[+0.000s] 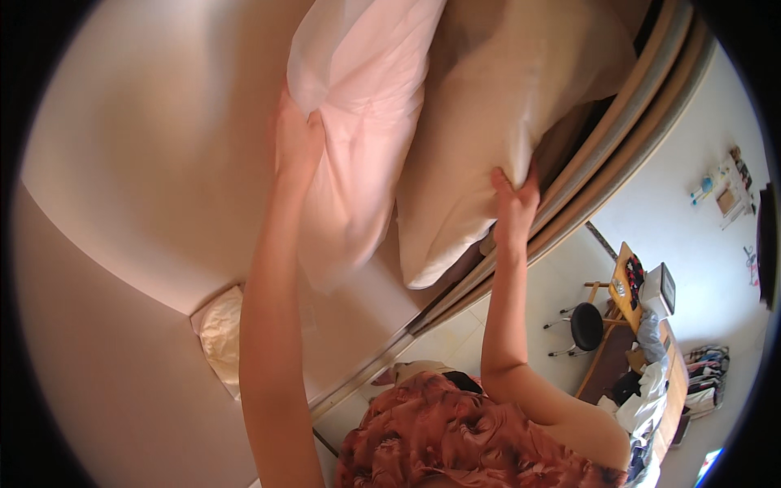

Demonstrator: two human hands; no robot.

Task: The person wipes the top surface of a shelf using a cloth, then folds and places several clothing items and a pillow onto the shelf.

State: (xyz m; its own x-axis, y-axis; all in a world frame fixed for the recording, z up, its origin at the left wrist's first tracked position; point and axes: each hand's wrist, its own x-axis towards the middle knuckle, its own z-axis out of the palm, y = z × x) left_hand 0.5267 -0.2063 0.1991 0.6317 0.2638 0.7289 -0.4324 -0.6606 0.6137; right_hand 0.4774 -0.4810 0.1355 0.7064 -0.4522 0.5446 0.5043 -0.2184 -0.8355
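Two large, puffy, pale bundles, like pillows or bedding in covers, hang side by side before me. My left hand point(299, 140) grips the edge of the left pale pinkish bundle point(366, 134), whose cover is thin and gathers in folds at my fingers. With thumb and fingers apart on either side of a fold, my right hand point(517, 201) holds the lower right edge of the cream bundle point(464, 152). The bundles lie close together, and their upper ends run out of view. Part of my left fingers is hidden by the cover.
Sliding-door edges point(610, 122) curve close by my right hand. A pale wall point(122, 152) stands at left, with a cream cloth bundle point(223, 341) in the low corner. Beyond the doors are a round black stool point(586, 326) and a wooden table point(621, 283) bearing several things.
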